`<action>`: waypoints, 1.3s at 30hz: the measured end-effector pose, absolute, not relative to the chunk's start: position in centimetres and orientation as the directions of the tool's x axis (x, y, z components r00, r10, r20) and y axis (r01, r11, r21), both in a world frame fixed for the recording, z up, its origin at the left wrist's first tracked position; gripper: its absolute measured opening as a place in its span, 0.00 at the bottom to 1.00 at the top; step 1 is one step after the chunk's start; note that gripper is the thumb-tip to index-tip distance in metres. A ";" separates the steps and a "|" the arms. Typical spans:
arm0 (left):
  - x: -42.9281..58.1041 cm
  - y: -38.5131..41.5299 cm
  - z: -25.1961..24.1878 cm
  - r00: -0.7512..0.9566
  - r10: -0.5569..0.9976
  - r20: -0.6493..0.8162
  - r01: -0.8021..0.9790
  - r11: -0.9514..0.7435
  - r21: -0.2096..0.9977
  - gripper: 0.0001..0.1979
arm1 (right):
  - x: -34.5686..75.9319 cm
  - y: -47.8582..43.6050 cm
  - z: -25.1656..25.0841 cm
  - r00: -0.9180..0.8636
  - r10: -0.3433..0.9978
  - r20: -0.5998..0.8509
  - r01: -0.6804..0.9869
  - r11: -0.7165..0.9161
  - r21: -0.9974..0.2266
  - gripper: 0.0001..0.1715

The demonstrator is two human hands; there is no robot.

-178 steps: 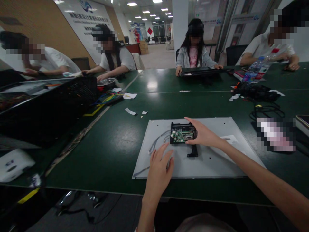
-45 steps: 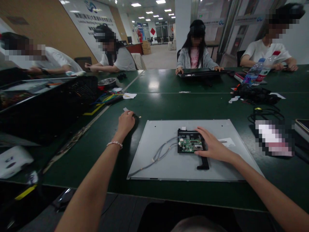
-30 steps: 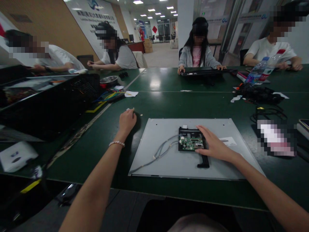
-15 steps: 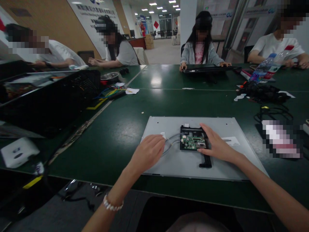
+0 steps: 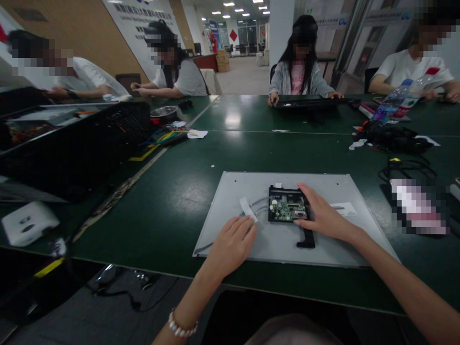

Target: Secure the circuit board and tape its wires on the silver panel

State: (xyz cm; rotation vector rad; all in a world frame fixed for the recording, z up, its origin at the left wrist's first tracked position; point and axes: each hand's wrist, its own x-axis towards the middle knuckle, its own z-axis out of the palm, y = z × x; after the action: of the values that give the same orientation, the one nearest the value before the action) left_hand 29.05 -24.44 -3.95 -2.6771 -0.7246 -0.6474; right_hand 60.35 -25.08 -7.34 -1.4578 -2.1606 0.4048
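Observation:
A flat grey panel (image 5: 223,201) lies on the table in front of me. On it rests a black plastic bracket (image 5: 306,235) carrying a green circuit board (image 5: 283,211). My right hand (image 5: 325,218) grips the bracket's right side, thumb near the lower edge and fingers at the top. Thin grey cables (image 5: 261,205) run left from the board, crossed by a strip of white tape (image 5: 247,209). My left hand (image 5: 232,242) is closed, fingers together, with its fingertips at the tape's lower end. The thumb is mostly hidden.
An open black computer case (image 5: 72,148) stands at the left, a white box-shaped device (image 5: 28,223) before it. Pixelated phone-like object (image 5: 419,206), black cables (image 5: 406,165) and plastic bottles (image 5: 395,103) lie right. Several people sit opposite; one holds a dark flat panel (image 5: 312,103).
My left hand has moved down and slightly right, uncovering the tape strip and more of the panel's left side. My right hand stays on the bracket.

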 end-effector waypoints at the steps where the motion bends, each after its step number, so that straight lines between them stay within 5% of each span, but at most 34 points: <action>1: 29.1 -24.7 -3.9 0.770 0.399 0.498 0.531 -0.834 -0.152 0.10 | 60.4 -25.1 -7.3 -0.303 0.923 0.236 0.776 0.383 -0.501 0.57; 8: 29.5 -24.3 -2.9 0.604 0.624 0.496 0.659 -0.741 0.130 0.15 | 60.5 -25.1 -7.5 -0.303 0.922 0.239 0.777 0.385 -0.498 0.57; 14: 31.2 -22.4 -4.1 0.477 0.843 0.247 0.841 -0.520 0.150 0.27 | 60.5 -25.2 -7.4 -0.307 0.921 0.239 0.773 0.388 -0.502 0.57; 29: 30.6 -22.6 -6.0 0.475 0.848 0.236 0.811 -0.526 0.258 0.29 | 60.3 -25.1 -7.3 -0.304 0.921 0.244 0.779 0.388 -0.493 0.55; 39: 30.5 -22.5 -5.8 0.440 0.850 0.289 0.808 -0.516 0.285 0.18 | 60.3 -25.1 -7.3 -0.308 0.924 0.226 0.780 0.381 -0.496 0.56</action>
State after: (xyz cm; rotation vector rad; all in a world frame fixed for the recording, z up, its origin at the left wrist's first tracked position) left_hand 30.48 -22.55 -5.83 -2.7535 -1.5909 -0.6524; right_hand 60.25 -25.09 -7.27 -1.4654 -2.1727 0.4065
